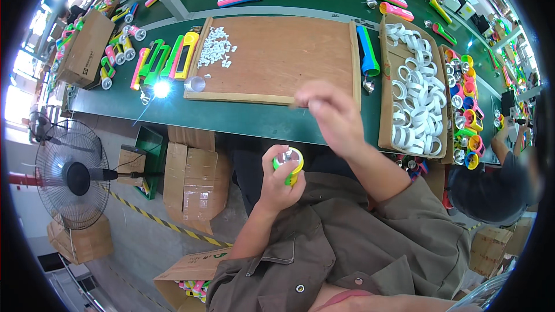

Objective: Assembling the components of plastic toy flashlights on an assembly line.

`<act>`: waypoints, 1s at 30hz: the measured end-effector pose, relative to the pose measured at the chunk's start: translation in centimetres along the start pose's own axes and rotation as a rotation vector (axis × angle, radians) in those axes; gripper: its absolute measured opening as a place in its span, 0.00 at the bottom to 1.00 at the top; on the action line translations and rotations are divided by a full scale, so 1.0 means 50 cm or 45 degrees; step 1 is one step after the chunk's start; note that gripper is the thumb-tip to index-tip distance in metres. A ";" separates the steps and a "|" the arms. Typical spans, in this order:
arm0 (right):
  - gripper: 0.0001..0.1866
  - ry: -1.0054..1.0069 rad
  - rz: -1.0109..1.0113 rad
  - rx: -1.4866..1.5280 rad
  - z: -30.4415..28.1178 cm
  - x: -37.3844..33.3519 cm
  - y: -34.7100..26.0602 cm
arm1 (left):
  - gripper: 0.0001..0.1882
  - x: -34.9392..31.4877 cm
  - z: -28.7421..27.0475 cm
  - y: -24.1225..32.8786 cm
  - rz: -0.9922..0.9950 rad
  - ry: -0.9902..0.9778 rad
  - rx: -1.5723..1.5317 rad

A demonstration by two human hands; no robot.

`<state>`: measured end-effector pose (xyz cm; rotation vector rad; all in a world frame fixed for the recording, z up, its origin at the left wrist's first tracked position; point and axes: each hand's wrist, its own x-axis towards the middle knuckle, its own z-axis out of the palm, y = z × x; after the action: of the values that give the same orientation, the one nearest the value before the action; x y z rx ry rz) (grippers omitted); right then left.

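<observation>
My left hand (277,184) is wrapped round a flashlight (293,164) with a yellow rim and green parts, its silver reflector end turned up. My right hand (332,115) hovers at the front edge of a wooden tray (277,52), thumb and fingers pressed together. Whatever is between those fingertips, if anything, is too small to make out. Small white pieces (215,47) lie heaped at the tray's left side, and a clear round lens or cup (195,84) rests by its front left corner.
Left of the tray stand several flashlights (153,62), near a glaring lit lamp (162,88). To the right, a carton (383,81) holds white rings (413,98); beyond it lie coloured flashlight heads (471,121). A fan (75,178) stands at left. A person (491,188) works at right.
</observation>
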<state>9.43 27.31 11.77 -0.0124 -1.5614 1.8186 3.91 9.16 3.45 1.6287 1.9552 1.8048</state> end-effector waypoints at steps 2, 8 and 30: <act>0.09 -0.091 -0.140 -0.356 -0.004 -0.043 -0.002 | 0.35 0.023 0.003 0.004 0.080 -0.004 0.034; 0.13 -0.192 -0.254 -0.872 0.012 -0.151 0.010 | 0.41 0.008 0.034 -0.018 0.104 0.027 -0.091; 0.17 0.034 0.175 -0.611 -0.021 -0.258 0.095 | 0.47 -0.072 0.077 -0.013 -0.427 -0.128 -0.511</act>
<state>16.98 21.51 1.77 -0.3735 -1.9812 1.4927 7.52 9.67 -0.42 1.1658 1.5749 1.7904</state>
